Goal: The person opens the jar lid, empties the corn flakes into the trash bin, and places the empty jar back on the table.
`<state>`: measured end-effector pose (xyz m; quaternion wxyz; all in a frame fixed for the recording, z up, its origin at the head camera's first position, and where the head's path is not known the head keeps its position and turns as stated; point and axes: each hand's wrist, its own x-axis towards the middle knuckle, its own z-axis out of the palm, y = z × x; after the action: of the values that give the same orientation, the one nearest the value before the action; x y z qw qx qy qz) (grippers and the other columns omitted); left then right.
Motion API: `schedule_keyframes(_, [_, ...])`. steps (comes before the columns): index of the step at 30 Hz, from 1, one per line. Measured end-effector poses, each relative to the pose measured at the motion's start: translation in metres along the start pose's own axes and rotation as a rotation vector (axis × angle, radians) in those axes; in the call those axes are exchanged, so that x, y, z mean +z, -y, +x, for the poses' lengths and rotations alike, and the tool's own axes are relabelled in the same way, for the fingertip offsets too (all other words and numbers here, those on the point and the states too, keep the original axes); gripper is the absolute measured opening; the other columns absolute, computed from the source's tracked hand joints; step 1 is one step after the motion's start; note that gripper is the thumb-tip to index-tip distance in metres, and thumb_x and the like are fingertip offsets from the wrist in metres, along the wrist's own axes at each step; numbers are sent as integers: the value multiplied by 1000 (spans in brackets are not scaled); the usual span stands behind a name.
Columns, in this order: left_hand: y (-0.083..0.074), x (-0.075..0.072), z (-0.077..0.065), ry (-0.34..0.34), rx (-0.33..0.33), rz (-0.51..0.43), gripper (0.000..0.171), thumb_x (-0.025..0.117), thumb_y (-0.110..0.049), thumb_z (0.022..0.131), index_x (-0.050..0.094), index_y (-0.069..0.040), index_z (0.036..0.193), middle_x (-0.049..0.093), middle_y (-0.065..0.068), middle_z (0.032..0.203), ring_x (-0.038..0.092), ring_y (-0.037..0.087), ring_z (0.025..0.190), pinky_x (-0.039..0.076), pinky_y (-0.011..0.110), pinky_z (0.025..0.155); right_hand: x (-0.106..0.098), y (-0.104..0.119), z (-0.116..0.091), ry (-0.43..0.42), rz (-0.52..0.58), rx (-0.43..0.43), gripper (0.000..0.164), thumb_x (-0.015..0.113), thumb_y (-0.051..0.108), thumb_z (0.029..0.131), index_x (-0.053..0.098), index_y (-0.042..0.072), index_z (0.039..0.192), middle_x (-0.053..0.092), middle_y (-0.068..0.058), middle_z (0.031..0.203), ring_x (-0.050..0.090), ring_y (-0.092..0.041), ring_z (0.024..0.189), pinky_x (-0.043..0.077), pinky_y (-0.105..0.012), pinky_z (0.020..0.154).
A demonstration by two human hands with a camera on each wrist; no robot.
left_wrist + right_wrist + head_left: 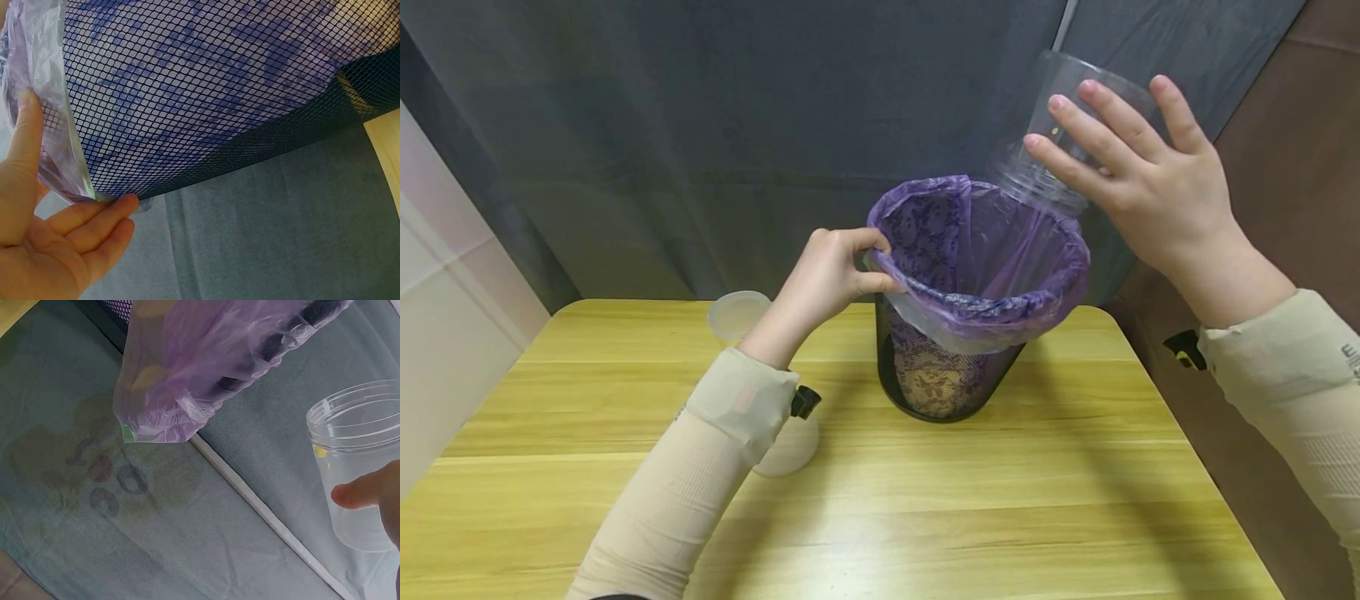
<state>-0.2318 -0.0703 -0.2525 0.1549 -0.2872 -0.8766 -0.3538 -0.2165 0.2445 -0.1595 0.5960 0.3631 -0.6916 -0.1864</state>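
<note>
A black mesh bin (936, 387) lined with a purple plastic bag (1000, 312) stands on the table, the bag folded over its rim. My left hand (823, 275) pinches the left side of the rim and bag, thumb outside in the left wrist view. Above the bin's far right rim, my right hand (1157, 187) holds a clear plastic jar (1037, 179), tipped with its threaded mouth down toward the opening. A small yellow bit (320, 451) clings near the jar's mouth. The thumb lies across the jar's side in the right wrist view.
Two round translucent pieces, like lids, lie on the wooden table (1000, 517): one disc (737, 312) near the back edge, another disc (793, 450) partly behind the left forearm. A grey curtain (775, 150) hangs right behind the table.
</note>
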Motion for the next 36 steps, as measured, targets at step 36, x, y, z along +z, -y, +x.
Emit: schedule_keyframes(36, [3,1,1,0,12,0,25,83,-25,74,69,-11,90,56,2,68,34,16,53,34,31,53,6,2,1,-21,-80,-178,87,54,-16,83,32,38,147,31,15,150,27,-4,137,29,-35,107])
